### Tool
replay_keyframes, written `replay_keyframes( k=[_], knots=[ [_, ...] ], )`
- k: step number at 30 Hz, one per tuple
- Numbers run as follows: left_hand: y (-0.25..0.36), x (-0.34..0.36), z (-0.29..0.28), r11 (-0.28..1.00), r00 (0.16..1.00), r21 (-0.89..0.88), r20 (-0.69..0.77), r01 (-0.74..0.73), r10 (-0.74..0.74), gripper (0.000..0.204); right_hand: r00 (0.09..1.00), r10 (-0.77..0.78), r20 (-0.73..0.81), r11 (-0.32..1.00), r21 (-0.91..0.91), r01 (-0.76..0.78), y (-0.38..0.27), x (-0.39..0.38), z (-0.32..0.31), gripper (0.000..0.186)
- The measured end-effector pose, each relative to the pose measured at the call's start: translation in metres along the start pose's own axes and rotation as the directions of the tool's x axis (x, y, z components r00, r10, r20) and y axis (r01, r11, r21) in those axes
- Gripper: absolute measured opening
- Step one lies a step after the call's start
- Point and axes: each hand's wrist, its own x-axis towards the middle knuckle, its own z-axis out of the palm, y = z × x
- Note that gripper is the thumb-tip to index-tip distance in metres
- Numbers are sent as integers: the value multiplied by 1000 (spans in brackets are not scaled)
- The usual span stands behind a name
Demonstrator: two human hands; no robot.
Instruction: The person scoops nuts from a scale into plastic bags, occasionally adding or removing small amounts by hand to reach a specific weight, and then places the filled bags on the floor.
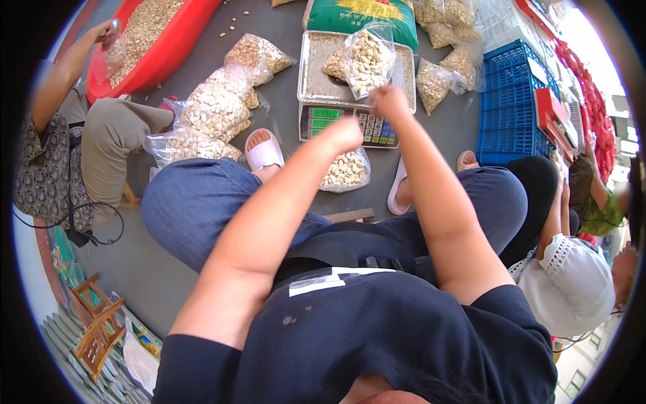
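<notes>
My right hand [390,102] is closed at the lower edge of a clear plastic bag [370,57] of pale cloves, like peeled garlic. That bag tilts over the metal pan [313,82] of a digital scale [328,122], partly covering another clove bag [333,65]. Closed and slightly blurred, my left hand [343,135] is over the scale's keypad; its fingers hide whatever they may hold. Just below it, between my feet, another filled bag [345,172] stands in front of the scale, its top partly covered by that hand.
Filled clear bags [212,111] pile up at left, with more [434,84] right of the scale. A green sack [363,20] lies behind it. Blue crates [508,101] stand at right. One person scoops at a red tub [185,37]; others sit at right.
</notes>
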Motion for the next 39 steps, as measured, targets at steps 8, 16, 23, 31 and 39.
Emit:
replay_keyframes(
  k=[8,16,23,31,39],
  knots=[
    [42,-136,-148,916,863,400,-453,-28,225,24,978,-178,-111,881,-461,108,-49,100,-10,38],
    [20,-104,-149,862,908,486,-413,147,78,22,955,-78,-286,852,-516,-86,-49,109,54,29],
    [30,-96,-179,847,935,515,-349,129,70,27,965,-157,-210,892,-449,48,-60,122,3,30],
    [27,-83,-175,850,981,519,-193,85,19,32,996,-82,-16,932,352,83,-65,30,-6,13],
    [29,-73,-157,822,982,556,-189,123,-19,31,889,-203,409,921,-227,315,1,-76,77,19]
  ],
)
